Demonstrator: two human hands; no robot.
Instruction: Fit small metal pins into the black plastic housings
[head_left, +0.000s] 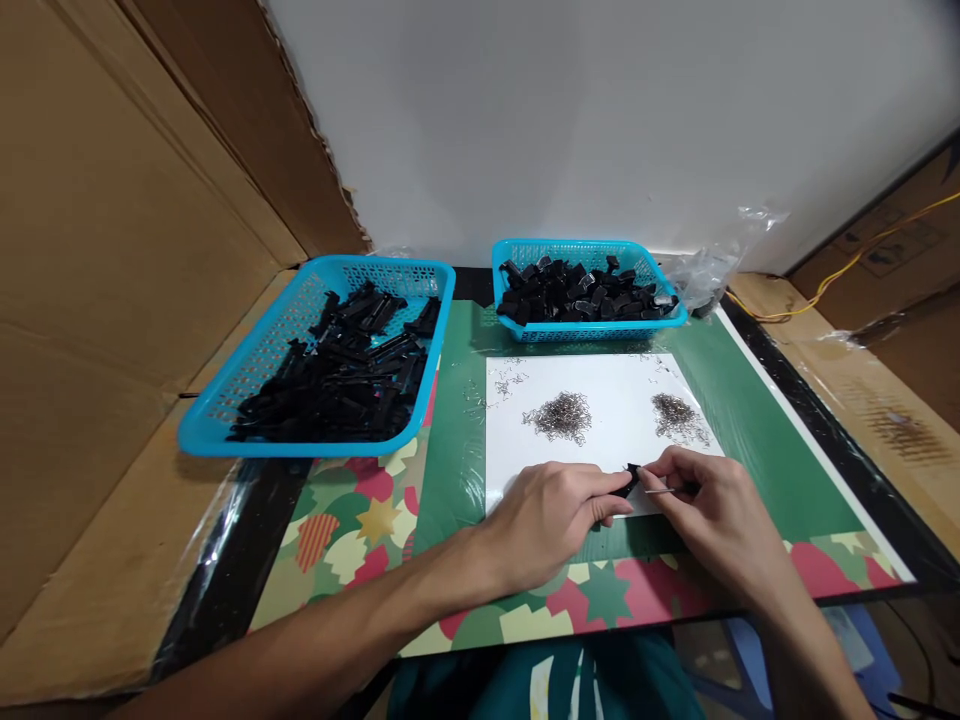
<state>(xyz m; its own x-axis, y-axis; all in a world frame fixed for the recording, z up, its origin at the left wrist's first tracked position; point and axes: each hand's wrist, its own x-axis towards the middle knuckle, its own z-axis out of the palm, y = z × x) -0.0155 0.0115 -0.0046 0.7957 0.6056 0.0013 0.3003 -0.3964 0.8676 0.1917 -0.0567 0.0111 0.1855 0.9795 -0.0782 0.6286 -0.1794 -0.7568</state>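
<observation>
the left hand (555,515) pinches a small black piece (628,482) between thumb and forefinger, low over the white sheet (615,385) on the bench. the right hand (709,500) closes its fingertips on a thin rod (660,491), right beside the piece. two heaps of tiny wire bits, a larger heap (562,416) and a smaller heap (675,414), lie beyond the hands; farther back stand a left blue basket (244,360) and a right blue basket (592,331), both holding black parts (345,380).

Head view looks forward-down over hands (553,515), seemingly near.
</observation>
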